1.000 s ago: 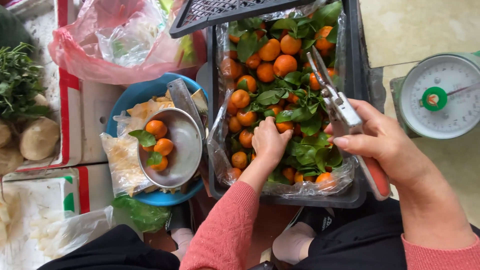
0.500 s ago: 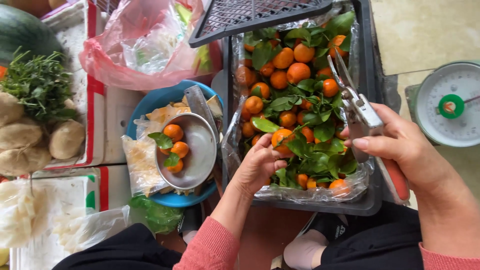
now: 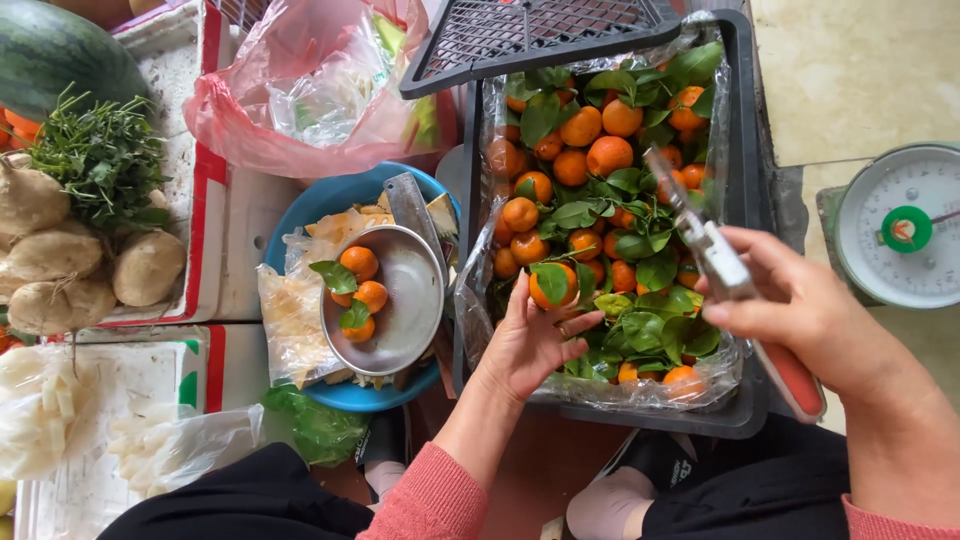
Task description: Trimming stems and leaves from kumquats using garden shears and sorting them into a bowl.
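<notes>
A black plastic crate (image 3: 752, 180), lined with clear plastic, is full of small orange tangerines with green leaves. My left hand (image 3: 530, 345) is inside it and grips one leafy tangerine (image 3: 553, 285) near the crate's left side. Over the crate's right edge, my right hand (image 3: 815, 320) holds garden shears (image 3: 705, 235) with red handles, blades pointing up toward the fruit. A round metal bowl (image 3: 400, 305) to the left holds three tangerines (image 3: 358, 290) with leaves.
The metal bowl sits on a blue basin (image 3: 325, 205) with plastic bags and a cleaver (image 3: 412, 205). A pink bag (image 3: 310, 90), watermelon (image 3: 60, 55), herbs (image 3: 100, 155), pale root vegetables (image 3: 60, 255) lie left. A green-trimmed weighing scale (image 3: 900, 225) stands right. A black crate lid (image 3: 540, 35) lies above.
My left hand has lifted a leafy tangerine out of the pile and now grips it higher. The view has shifted, with everything sliding rightward and down. My right hand still holds the shears.
</notes>
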